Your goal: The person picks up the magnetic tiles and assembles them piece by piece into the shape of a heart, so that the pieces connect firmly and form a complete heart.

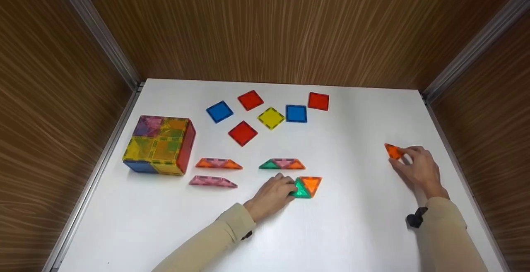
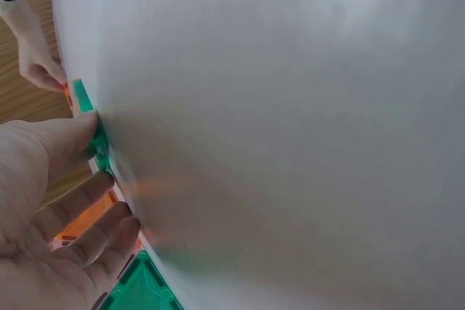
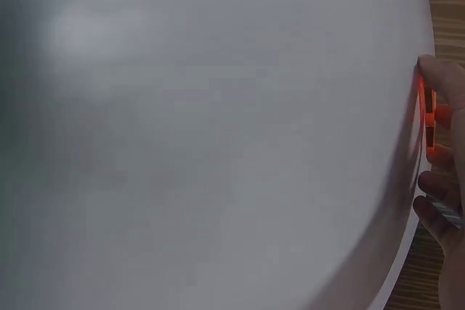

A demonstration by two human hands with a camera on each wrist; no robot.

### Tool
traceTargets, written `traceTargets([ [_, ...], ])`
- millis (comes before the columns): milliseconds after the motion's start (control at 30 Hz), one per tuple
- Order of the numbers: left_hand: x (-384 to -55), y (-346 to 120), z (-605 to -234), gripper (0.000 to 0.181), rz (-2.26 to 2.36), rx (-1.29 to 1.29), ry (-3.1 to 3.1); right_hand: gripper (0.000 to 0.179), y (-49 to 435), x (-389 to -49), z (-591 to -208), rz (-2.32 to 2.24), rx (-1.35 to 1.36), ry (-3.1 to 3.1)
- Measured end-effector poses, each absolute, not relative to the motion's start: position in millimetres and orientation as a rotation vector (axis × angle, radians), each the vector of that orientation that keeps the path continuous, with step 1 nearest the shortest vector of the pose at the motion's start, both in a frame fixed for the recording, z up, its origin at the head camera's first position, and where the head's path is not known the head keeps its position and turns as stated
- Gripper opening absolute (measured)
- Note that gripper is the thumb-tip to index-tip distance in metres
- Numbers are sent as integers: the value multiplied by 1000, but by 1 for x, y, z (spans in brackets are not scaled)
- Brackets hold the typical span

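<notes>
- On the near middle of the white tabletop [image 1: 339, 234], my left hand [image 1: 271, 195] pinches a green triangle [image 1: 302, 190] between thumb and fingers, the gap closed down to the tile.
- One sloping side of that green tile meets a second orange triangle [image 1: 311, 184]; I judge my grip steadies it so the two edges stay matched.
- Toward the right side, well apart, my right hand [image 1: 418, 170] pinches an orange triangle [image 1: 393, 151] by its rim, thumb against forefinger, probably because so thin a piece is easiest to take by its edges.
- Loose triangles come to three: one green, two orange.
- Strips number three: an orange-and-pink strip [image 1: 218, 163], a pink strip [image 1: 213, 181] just nearer me, and a tricolour strip [image 1: 282, 164] just beyond my left hand. They seem spaced so each can be reached singly; whether they lie flat or lean, I cannot tell.
- Square tiles count six, scattered farther off, perhaps to leave working room: three red squares [image 1: 243, 133], two blue squares [image 1: 296, 114], one yellow square [image 1: 271, 118].
- At the left stands one many-coloured block [image 1: 159, 143], four panes showing on top.
</notes>
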State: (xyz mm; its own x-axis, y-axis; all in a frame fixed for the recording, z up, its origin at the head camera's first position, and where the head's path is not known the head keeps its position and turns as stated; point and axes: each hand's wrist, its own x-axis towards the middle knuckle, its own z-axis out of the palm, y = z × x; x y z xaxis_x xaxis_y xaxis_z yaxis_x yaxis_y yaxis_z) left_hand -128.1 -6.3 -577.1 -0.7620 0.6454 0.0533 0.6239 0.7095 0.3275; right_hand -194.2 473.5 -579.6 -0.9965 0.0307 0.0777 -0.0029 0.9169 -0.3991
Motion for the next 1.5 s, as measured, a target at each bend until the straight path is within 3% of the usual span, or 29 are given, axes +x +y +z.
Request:
traceTargets([
  [400, -128, -6, -575, 25, 493, 1022, 2807, 54, 431, -172, -574, 607, 205, -2936],
  [667, -128, -7, -574, 25, 490, 1039, 2812, 48, 390, -154, -577, 553, 501, -2841],
  [933, -128, -8, -576, 21, 488, 1105, 2855, 53, 352, -138, -584, 471, 722, -2790],
  [1500, -125, -6, -575, 22, 441, 1106, 2885, 63, 299, -120, -582, 271, 719, -2900],
])
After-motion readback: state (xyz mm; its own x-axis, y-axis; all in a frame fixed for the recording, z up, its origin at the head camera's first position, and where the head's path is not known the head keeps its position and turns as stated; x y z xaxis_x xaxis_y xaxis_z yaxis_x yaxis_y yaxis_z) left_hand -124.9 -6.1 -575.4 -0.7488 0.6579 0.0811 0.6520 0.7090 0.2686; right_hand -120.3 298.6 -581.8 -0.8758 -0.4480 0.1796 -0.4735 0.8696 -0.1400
